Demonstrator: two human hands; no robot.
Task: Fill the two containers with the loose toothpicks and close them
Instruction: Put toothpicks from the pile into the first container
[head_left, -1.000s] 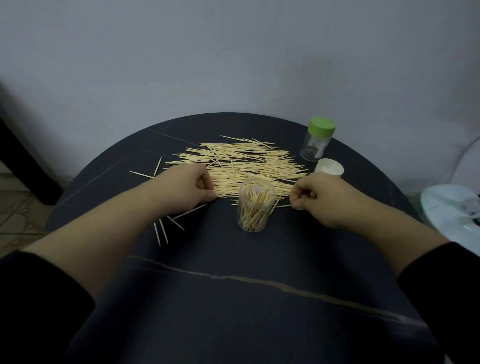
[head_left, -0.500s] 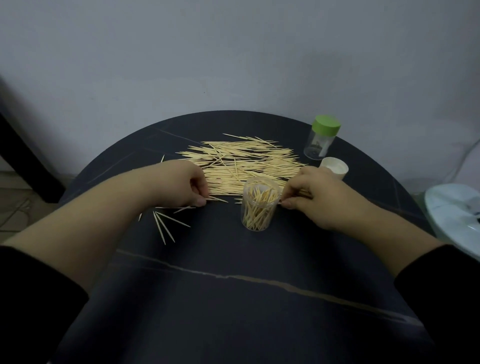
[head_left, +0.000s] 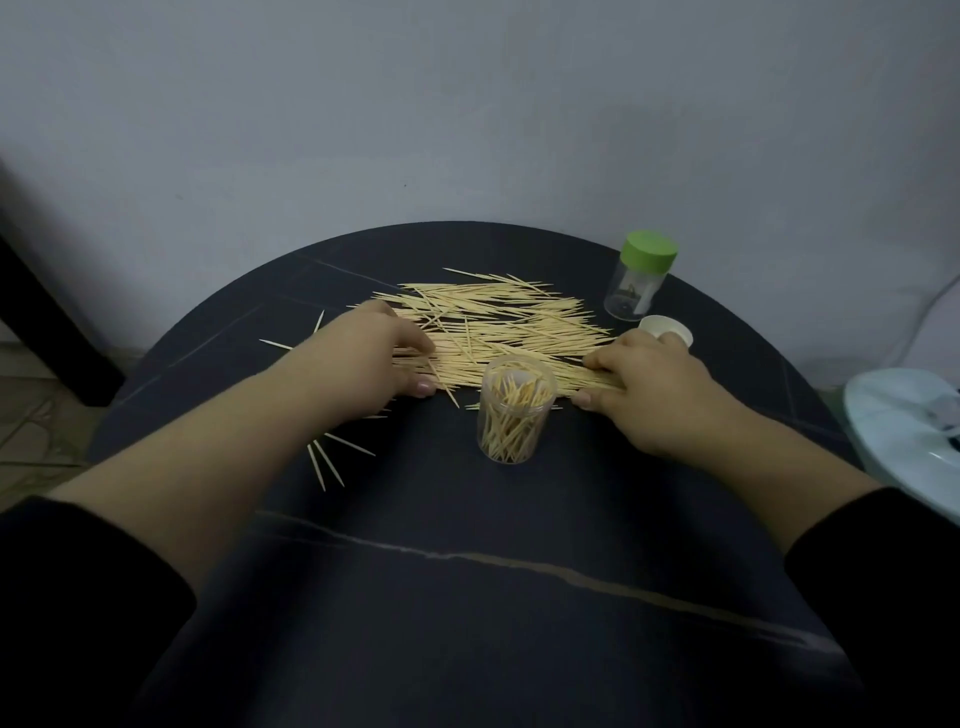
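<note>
gathering | your left hand (head_left: 374, 358) and right hand (head_left: 644, 384) bracket the toothpicks (head_left: 498, 332), fingers (head_left: 410, 340) curled round a bundle's ends, likely squaring it | open container (head_left: 514, 415) part-filled, just in front on the bench (head_left: 467, 571) | white lid (head_left: 667, 330) beside your right hand

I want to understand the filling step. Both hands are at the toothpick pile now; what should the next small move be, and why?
Probably lift the near bundle and stand it in the open container. The left hand and right hand seem to pinch the two ends of the loose toothpicks, and the container, just in front, is only partly full.
</note>
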